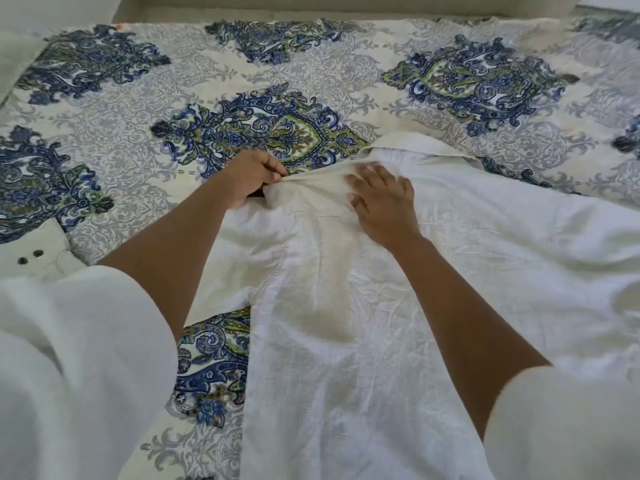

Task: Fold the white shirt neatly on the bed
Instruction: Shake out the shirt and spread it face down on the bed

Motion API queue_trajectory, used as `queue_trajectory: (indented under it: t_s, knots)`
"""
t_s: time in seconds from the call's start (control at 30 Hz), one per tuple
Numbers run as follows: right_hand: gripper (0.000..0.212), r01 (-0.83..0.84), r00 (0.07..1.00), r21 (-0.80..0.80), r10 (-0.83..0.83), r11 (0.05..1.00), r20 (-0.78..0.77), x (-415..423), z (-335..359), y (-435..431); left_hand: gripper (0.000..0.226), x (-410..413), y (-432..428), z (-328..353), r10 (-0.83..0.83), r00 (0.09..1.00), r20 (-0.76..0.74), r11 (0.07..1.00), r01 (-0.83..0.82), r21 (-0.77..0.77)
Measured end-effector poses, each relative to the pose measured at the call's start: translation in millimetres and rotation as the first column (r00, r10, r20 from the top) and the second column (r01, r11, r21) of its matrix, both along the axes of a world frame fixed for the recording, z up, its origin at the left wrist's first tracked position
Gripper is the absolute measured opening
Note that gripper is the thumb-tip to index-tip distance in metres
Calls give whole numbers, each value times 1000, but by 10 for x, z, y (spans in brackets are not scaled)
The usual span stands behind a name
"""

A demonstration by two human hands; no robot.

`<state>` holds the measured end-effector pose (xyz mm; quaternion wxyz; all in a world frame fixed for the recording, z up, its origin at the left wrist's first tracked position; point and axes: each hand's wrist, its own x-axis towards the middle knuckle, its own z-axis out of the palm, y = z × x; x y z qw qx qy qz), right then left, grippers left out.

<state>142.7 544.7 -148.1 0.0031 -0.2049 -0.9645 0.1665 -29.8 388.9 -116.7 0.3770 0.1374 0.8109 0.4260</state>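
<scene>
Though spread on bed, hardly folded: pinches shirt shoulder in left grip, presses with flat right grip.

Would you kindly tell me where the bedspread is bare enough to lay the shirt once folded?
Bare bedspread runs across the far side beyond the collar, and on the left between the left hand and the buttoned white piece. The white shirt crowds the middle, right and near side, with the right hand flat on it.

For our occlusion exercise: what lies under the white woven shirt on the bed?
The cream bedspread with blue paisley medallions shows around the white woven shirt and runs beneath it; whatever else lies underneath is covered.
</scene>
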Motion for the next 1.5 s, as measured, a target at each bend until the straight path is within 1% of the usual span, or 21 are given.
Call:
queue_trajectory:
  t_s: [0.07,0.13,0.23,0.33,0.4,0.43,0.5,0.53,0.6,0.67,0.8,0.87,0.93,1.0,1.03,1.1,1.23,1.3,1.37,1.43,1.5]
  knots:
    - [46,31,995,33,-34,999,94,14,-143,65,14,57,-99,-56,82,997,9,995,-83,51]
    - [48,82,991,40,-86,996,101,47,-199,101,11,99,-219,-90,57,995,82,996,-62,60]
    - [46,185,983,-21,-185,983,13,8,-103,-41,8,142,-333,-69,-88,994,-60,991,81,-105]
    - [49,91,990,-37,-94,995,-104,94,-75,-333,12,155,-330,-77,106,964,-246,982,-140,-125]
    - [53,50,998,37,-48,998,-52,286,-167,-424,22,253,-361,-92,87,847,-525,935,-251,-249]
    - [52,119,993,33,-119,992,-21,359,-196,-424,23,368,-380,-83,23,741,-671,913,-289,-288]
    - [54,312,950,-43,-313,949,-20,379,-163,-481,31,717,-321,-51,-65,583,-810,966,-165,-197]
    - [56,323,944,-68,-327,944,-54,351,-106,-559,38,919,-239,-53,-176,562,-808,978,8,-208]
    - [57,125,990,-32,-127,992,-69,345,-93,-745,51,1201,-135,-184,-495,504,-707,869,270,-415]
    - [58,4,1000,51,-4,999,10,558,-206,-727,57,1191,-250,-353,-658,478,-583,739,259,-622]
    - [57,312,941,219,-333,924,61,1276,-306,-180,61,1033,-669,-381,-684,493,-538,644,62,-763]
    - [55,486,854,199,-511,851,98,1365,-231,-144,61,1234,-615,-288,-653,492,-576,688,66,-723]
    - [52,426,902,210,-432,880,-20,1309,-134,-438,62,1642,-416,-272,-683,409,-605,716,211,-666]
    - [50,161,983,253,-178,954,43,1407,-178,-796,62,2038,-320,-322,-691,383,-613,722,327,-609]
    - [50,99,988,237,-125,966,96,1548,-194,-858,61,2141,-376,-365,-688,399,-607,725,327,-607]
    - [50,218,959,202,-248,955,137,1988,-252,-739,62,2190,-676,-475,-669,488,-561,724,257,-640]
    - [65,584,764,232,-623,778,168,2746,-181,-481,72,2321,-1109,-367,-558,572,-601,770,88,-632]
    - [61,545,819,217,-570,810,70,2594,-122,-777,66,2637,-919,-301,-580,492,-649,794,166,-585]
    - [53,321,941,225,-337,920,34,2401,-152,-1199,60,3017,-755,-337,-632,426,-647,773,290,-564]
    - [51,187,976,191,-204,964,71,2481,-202,-1391,59,3187,-866,-416,-613,507,-606,780,264,-567]
    - [49,294,944,171,-313,941,102,2867,-261,-1332,60,3253,-1228,-486,-571,555,-605,788,164,-594]
